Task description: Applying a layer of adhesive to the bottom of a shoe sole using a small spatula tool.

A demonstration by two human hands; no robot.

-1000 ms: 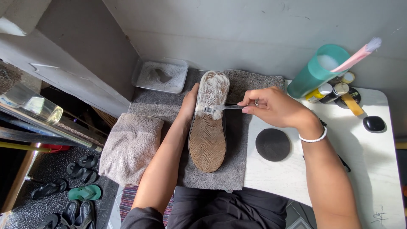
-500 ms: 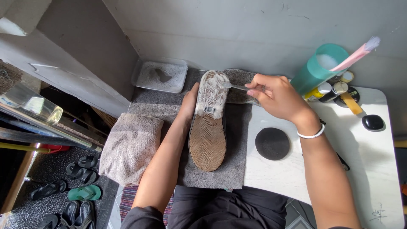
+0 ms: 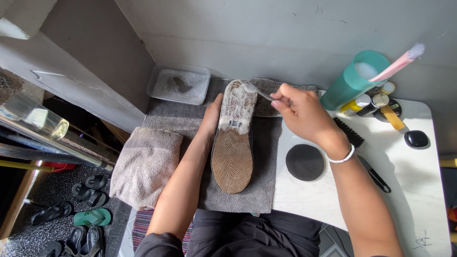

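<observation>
A shoe (image 3: 234, 138) lies sole-up on a grey towel (image 3: 264, 157) spread over the white table (image 3: 419, 190), its toe pointing away toward the wall. The front half of the sole is covered in white foam; the heel half shows bare brown tread. The left hand (image 3: 212, 118) is pressed flat-curled against the shoe's left edge, gripping it to hold it steady. The right hand (image 3: 300, 112) is clenched around the thin handle of a small brush (image 3: 257, 91), whose head rests on the foamy toe area.

By the look of it the step in hand is scrubbing the sole — the toe end is being worked. A sensible next move would call for bringing the brush down toward the dry heel tread, keeping the left-hand brace firm so the shoe does not slide on the towel.
</observation>
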